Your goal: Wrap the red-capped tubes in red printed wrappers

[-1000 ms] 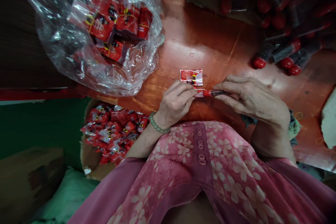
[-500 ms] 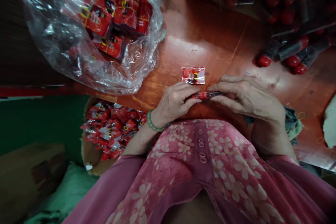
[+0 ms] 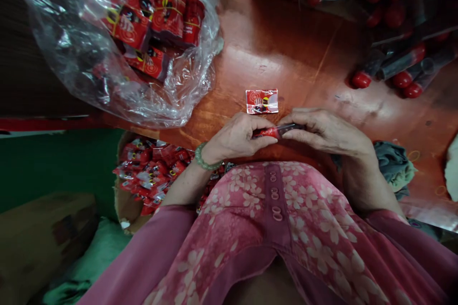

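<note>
Both hands meet on one small tube [image 3: 285, 129] held level above the table edge, close to my body. Its left part is bright red and its right part is dark. My left hand [image 3: 236, 137] pinches the red end between thumb and fingers, partly covering it. On the dark end, my right hand [image 3: 325, 132] is closed with thumb and fingertips. A flat red printed plastic wrapper [image 3: 262, 101] lies on the table just beyond my left fingers, apart from the tube.
A clear plastic bag [image 3: 193, 76] with banded bundles of red wrappers lies at upper left. Below it, a cardboard box [image 3: 123, 200] holds many red wrapped pieces. Red-capped clear tubes [image 3: 404, 59] are heaped at upper right. A grey-green cloth [image 3: 393, 164] lies by my right forearm.
Both hands have shifted slightly left, and more of the tube's red part shows between them. My right hand has moved in closer to the left. The flat wrapper stays on the table.
</note>
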Motion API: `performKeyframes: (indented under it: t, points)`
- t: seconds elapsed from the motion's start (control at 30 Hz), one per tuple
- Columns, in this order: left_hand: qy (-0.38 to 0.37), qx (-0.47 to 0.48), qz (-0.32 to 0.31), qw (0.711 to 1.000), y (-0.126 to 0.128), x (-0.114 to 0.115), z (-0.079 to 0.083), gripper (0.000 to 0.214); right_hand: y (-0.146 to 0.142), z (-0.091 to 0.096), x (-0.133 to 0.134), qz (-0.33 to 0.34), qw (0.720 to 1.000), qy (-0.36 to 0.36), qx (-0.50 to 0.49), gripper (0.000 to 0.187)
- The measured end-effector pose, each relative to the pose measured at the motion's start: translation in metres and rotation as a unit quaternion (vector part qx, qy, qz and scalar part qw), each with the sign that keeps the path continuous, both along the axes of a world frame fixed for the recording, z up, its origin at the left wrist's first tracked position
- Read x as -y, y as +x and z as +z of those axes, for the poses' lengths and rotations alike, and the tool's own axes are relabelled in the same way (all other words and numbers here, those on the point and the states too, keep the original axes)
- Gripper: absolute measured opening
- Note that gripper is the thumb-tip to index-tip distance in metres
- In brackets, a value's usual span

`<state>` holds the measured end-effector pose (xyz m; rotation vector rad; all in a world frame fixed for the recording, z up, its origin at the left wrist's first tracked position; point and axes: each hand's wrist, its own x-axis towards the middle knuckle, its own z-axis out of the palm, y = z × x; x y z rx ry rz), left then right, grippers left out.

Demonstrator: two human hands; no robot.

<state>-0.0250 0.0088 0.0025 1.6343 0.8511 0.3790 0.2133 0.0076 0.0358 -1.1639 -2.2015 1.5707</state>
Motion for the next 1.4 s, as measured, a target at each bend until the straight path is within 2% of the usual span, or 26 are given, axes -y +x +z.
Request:
performKeyframes:
  t: [0.1, 0.2, 0.43, 0.53, 0.63, 0.7, 0.8, 0.87, 0.97, 1.03, 1.13, 1.2, 1.3, 1.4]
  points:
    - [-0.001, -0.022, -0.019, 1.0, -0.001, -0.003, 0.002, 0.03, 0.0, 0.0, -0.001, -0.01, 1.0, -0.007, -0.011, 0.033]
    - [-0.01, -0.025, 0.011, 1.0, 0.001, -0.003, 0.001, 0.032, -0.001, -0.001, 0.0, -0.043, 0.999, -0.008, -0.024, 0.03]
    - [-0.143, 0.039, 0.039, 0.988, 0.007, -0.01, -0.005, 0.041, -0.001, -0.022, 0.008, -0.14, 0.978, -0.118, -0.103, 0.031]
    - [-0.165, 0.084, 0.13, 0.974, -0.002, -0.017, -0.006, 0.051, -0.004, -0.031, 0.012, -0.233, 0.943, -0.177, -0.159, 0.032]
    - [-0.188, 0.209, 0.246, 0.927, -0.009, -0.016, -0.009, 0.071, -0.011, -0.037, 0.012, -0.326, 0.894, -0.215, -0.219, 0.036]
    - [-0.228, 0.27, 0.261, 0.898, -0.007, -0.009, -0.013, 0.07, -0.016, -0.039, 0.009, -0.365, 0.865, -0.235, -0.25, 0.042]
    - [-0.271, 0.266, 0.269, 0.885, 0.008, 0.005, -0.019, 0.051, -0.025, -0.041, 0.004, -0.381, 0.845, -0.256, -0.275, 0.046]
    - [-0.268, 0.254, 0.3, 0.88, 0.02, 0.012, -0.022, 0.042, -0.031, -0.041, 0.002, -0.376, 0.84, -0.261, -0.292, 0.044]
    - [-0.252, 0.253, 0.367, 0.859, 0.032, 0.014, -0.022, 0.042, -0.038, -0.042, 0.003, -0.355, 0.842, -0.257, -0.314, 0.043]
    - [-0.254, 0.265, 0.398, 0.841, 0.036, 0.012, -0.021, 0.043, -0.04, -0.044, 0.006, -0.33, 0.863, -0.234, -0.302, 0.045]
    - [-0.271, 0.287, 0.412, 0.821, 0.04, 0.01, -0.018, 0.043, -0.04, -0.047, 0.013, -0.304, 0.902, -0.173, -0.253, 0.045]
    - [-0.275, 0.289, 0.419, 0.816, 0.042, 0.011, -0.018, 0.043, -0.039, -0.049, 0.016, -0.306, 0.913, -0.137, -0.233, 0.043]
    - [-0.267, 0.278, 0.429, 0.817, 0.044, 0.012, -0.016, 0.044, -0.041, -0.05, 0.017, -0.313, 0.909, -0.132, -0.24, 0.042]
    - [-0.273, 0.285, 0.402, 0.826, 0.043, 0.01, -0.01, 0.045, -0.044, -0.049, 0.014, -0.304, 0.891, -0.185, -0.281, 0.046]
